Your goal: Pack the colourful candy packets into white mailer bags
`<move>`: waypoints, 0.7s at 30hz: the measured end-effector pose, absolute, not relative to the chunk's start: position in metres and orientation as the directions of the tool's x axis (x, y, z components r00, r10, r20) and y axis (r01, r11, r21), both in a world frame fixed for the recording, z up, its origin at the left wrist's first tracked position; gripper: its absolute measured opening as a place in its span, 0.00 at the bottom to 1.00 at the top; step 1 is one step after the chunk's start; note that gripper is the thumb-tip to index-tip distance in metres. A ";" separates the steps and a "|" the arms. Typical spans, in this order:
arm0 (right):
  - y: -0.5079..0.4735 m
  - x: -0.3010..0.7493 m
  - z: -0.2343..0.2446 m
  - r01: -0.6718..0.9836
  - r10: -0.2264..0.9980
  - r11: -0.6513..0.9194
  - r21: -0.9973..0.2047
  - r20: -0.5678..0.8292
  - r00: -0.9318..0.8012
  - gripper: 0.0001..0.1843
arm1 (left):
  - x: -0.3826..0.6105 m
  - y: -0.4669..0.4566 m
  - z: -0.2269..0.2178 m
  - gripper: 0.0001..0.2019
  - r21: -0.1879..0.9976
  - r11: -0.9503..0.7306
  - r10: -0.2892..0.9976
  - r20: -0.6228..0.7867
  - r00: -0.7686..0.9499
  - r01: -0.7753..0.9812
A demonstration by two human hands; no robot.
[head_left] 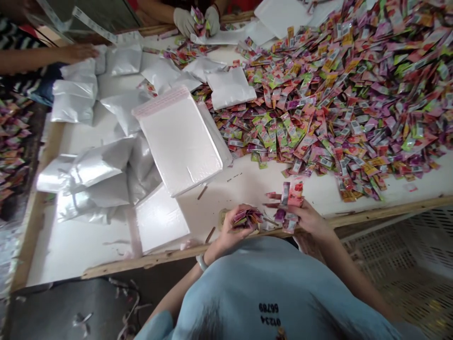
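My left hand [233, 227] is closed round a bunch of small colourful sachets [247, 218], their edges facing up, just above the table's near edge. Close by on its right, my right hand [307, 217] pinches a few more sachets [293, 192], pink and purple ones, between thumb and fingers. Past both hands spreads a big heap of loose sachets [318, 123] in pink, green, purple and orange. A stack of flat white plastic bags [180, 141] with pink flap strips lies beyond my left hand, and another flat stack [163, 219] sits partly under it.
Several filled white bags [102, 163] lie at the left of the table. A co-worker's gloved hands [196, 22] hold sachets at the far side; another person's bare arm [46, 59] reaches in at left. A wooden rim [141, 260] edges the table. A white plastic crate [406, 264] stands below right.
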State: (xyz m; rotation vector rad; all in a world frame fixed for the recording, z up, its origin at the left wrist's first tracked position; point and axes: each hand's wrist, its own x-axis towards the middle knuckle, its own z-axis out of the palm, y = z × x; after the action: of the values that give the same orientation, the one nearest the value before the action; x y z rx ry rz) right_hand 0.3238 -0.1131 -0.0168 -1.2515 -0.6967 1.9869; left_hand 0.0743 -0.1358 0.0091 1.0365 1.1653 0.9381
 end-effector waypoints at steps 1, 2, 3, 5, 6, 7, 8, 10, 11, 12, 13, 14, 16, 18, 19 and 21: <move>-0.116 0.315 -0.016 -0.269 0.762 -0.637 -0.722 -0.536 -0.364 0.23 | 0.075 -0.134 0.007 0.14 0.960 0.275 0.953 -0.266 0.145 -0.046; -0.119 0.308 -0.017 -0.283 0.753 -0.645 -0.710 -0.527 -0.395 0.22 | 0.076 -0.132 0.005 0.13 0.953 0.297 0.949 -0.289 0.126 -0.057; -0.123 0.301 -0.019 -0.296 0.744 -0.656 -0.694 -0.529 -0.408 0.20 | 0.076 -0.132 0.001 0.13 0.941 0.329 0.942 -0.321 0.100 -0.076; -0.133 0.293 -0.027 -0.312 0.725 -0.682 -0.661 -0.559 -0.401 0.19 | 0.077 -0.134 -0.007 0.13 0.902 0.411 0.912 -0.407 0.056 -0.134; -0.138 0.290 -0.032 -0.307 0.713 -0.696 -0.649 -0.579 -0.394 0.20 | 0.077 -0.137 -0.011 0.14 0.874 0.455 0.890 -0.455 0.043 -0.169; -0.144 0.289 -0.035 -0.287 0.704 -0.706 -0.647 -0.598 -0.383 0.21 | 0.076 -0.140 -0.015 0.15 0.845 0.495 0.866 -0.499 0.034 -0.201; -0.149 0.288 -0.037 -0.253 0.698 -0.710 -0.657 -0.612 -0.370 0.22 | 0.076 -0.143 -0.018 0.16 0.818 0.528 0.843 -0.537 0.027 -0.226; -0.157 0.285 -0.038 -0.142 0.724 -0.671 -0.728 -0.601 -0.339 0.21 | 0.078 -0.148 -0.022 0.20 0.784 0.573 0.812 -0.583 0.032 -0.238; -0.158 0.283 -0.038 -0.072 0.757 -0.618 -0.783 -0.567 -0.326 0.20 | 0.079 -0.149 -0.022 0.21 0.782 0.580 0.808 -0.588 0.038 -0.228; -0.159 0.281 -0.037 0.000 0.798 -0.542 -0.840 -0.515 -0.312 0.20 | 0.082 -0.149 -0.022 0.22 0.788 0.576 0.813 -0.581 0.049 -0.215; -0.159 0.278 -0.037 0.072 0.839 -0.452 -0.889 -0.452 -0.303 0.20 | 0.085 -0.148 -0.020 0.24 0.797 0.567 0.821 -0.566 0.070 -0.209; -0.158 0.274 -0.037 0.141 0.871 -0.363 -0.921 -0.390 -0.300 0.21 | 0.089 -0.146 -0.018 0.27 0.804 0.555 0.831 -0.547 0.100 -0.216; -0.155 0.265 -0.037 0.274 0.899 -0.229 -0.934 -0.311 -0.308 0.24 | 0.097 -0.142 -0.013 0.34 0.814 0.525 0.851 -0.505 0.145 -0.249; -0.152 0.256 -0.038 0.375 0.903 -0.138 -0.917 -0.272 -0.332 0.26 | 0.104 -0.138 -0.008 0.37 0.833 0.486 0.874 -0.470 0.124 -0.263; -0.150 0.252 -0.037 0.405 0.905 -0.100 -0.909 -0.252 -0.343 0.26 | 0.107 -0.136 -0.006 0.36 0.849 0.463 0.885 -0.457 0.086 -0.256; -0.146 0.247 -0.033 0.433 0.907 -0.040 -0.900 -0.214 -0.362 0.26 | 0.110 -0.133 -0.005 0.32 0.879 0.426 0.899 -0.437 -0.006 -0.216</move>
State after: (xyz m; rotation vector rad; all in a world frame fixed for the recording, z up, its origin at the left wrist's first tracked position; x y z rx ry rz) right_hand 0.2472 -0.1461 -0.0325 -1.4108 -1.7896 1.3880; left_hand 0.1096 -0.1331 -0.0053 0.7010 1.2724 1.0041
